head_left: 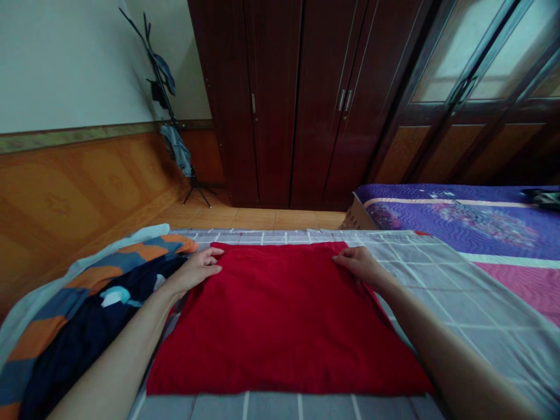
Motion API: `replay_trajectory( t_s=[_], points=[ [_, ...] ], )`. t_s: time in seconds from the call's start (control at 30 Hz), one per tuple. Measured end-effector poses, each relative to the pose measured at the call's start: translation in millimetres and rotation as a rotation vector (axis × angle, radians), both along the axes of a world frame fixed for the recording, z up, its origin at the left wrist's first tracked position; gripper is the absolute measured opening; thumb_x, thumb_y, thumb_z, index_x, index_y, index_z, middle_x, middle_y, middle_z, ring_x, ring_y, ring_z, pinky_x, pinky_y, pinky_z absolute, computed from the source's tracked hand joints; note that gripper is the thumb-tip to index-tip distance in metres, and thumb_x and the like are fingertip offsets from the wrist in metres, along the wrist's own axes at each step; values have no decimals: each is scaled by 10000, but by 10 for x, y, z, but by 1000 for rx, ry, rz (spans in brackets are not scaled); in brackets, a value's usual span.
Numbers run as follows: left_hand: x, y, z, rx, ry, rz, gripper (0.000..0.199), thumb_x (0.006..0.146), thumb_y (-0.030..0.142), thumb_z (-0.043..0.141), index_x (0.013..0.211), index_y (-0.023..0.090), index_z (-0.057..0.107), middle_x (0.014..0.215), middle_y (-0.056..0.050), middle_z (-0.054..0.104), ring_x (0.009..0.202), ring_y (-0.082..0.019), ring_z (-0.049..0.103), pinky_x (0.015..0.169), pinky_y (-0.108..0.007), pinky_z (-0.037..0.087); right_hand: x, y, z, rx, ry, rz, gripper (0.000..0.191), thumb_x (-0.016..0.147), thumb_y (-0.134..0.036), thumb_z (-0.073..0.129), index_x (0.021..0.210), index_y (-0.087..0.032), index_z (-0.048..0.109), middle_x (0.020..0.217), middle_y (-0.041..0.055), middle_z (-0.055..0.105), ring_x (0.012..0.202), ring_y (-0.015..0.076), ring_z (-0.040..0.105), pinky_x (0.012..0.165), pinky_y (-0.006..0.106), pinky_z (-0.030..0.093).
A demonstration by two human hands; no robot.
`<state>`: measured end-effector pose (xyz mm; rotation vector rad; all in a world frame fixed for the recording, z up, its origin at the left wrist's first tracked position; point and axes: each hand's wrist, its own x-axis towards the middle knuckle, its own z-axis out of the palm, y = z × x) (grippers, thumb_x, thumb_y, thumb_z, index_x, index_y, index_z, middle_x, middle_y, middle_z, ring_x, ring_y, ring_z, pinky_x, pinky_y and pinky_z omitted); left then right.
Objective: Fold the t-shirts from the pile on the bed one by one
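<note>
A red cloth point(280, 318) lies spread flat on a grey checked sheet point(437, 274), its far edge narrower in view than its near one. At the cloth's far left corner rests my left hand point(199, 269), fingers apart and touching the fabric edge. My right hand point(359, 263) is at the far right corner, with thumb and fingers pinched on the red edge.
Dark blue clothing point(87, 332) lies on an orange and blue striped cloth point(56, 309) at the left. Beyond the bed stand a coat rack point(161, 87) and a dark red wardrobe point(280, 105). A purple bedcover point(437, 216) is at the right.
</note>
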<state>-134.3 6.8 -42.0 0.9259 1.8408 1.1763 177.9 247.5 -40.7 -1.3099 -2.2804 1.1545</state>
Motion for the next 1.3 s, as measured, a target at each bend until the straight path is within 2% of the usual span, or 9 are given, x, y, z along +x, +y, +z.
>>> replay_trajectory(
  t_s=[0.13,0.23,0.33,0.47,0.7,0.87,1.07,1.2,1.3],
  points=[
    [-3,24,4,-66,305,58,490,697,238,591,1170,136,517,866,-37,616,736,-189,613,675,-295,467,20,-21,106,133,-126,-36,228,791,-286,529,597,-173,570,447,-2,502,427,148,518,447,247,370],
    [185,83,83,-8,757,141,440,759,225,543,1195,166,531,1056,-81,607,833,-207,609,810,-352,471,25,-202,260,414,-182,-50,235,796,-311,545,914,-139,653,789,117,672,780,278,645,653,342,464],
    [491,147,128,157,979,-66,362,869,237,447,1216,191,539,1205,-75,574,1065,-217,559,974,-362,410,-40,-534,352,743,-194,144,453,841,-348,501,1230,-120,546,1146,171,628,1091,320,566,873,414,450],
    [746,179,13,41,1032,-412,412,925,328,414,1303,190,505,1381,-83,483,1302,-235,391,1101,-392,284,-206,-931,210,708,-199,521,507,885,-403,470,1313,-133,502,1325,134,531,1220,273,486,1009,384,387],
    [711,125,-141,-197,1033,-431,747,852,678,354,1467,273,231,1551,-82,105,1412,-351,-12,1120,-564,65,-327,-999,-142,752,-422,335,696,859,-613,425,1384,-155,441,1455,197,345,1335,429,260,1051,562,246],
    [646,124,-190,-193,1019,-414,806,808,735,362,1470,310,187,1555,-66,22,1400,-380,-61,1114,-571,40,-282,-816,-217,762,-433,278,778,841,-698,346,1399,-160,419,1471,196,315,1351,424,220,1062,549,224],
    [641,118,-142,-202,1029,-333,773,850,705,298,1467,242,239,1548,-101,104,1415,-347,-6,1119,-552,31,-247,-689,-226,783,-421,225,724,881,-632,344,1407,-138,398,1478,178,311,1366,375,219,1079,536,208],
    [868,137,-61,-69,1048,-488,670,899,644,263,1470,300,199,1555,-43,113,1424,-303,-17,1128,-540,19,-325,-920,-146,801,-317,482,623,922,-544,337,1422,-174,373,1508,122,265,1388,316,198,1111,493,187],
    [956,157,-74,-99,1012,-559,675,889,656,273,1470,322,185,1555,-31,119,1421,-319,-15,1124,-552,38,-361,-958,-129,771,-279,614,602,931,-548,313,1420,-202,379,1501,98,287,1388,295,208,1117,478,189]
  ],
)
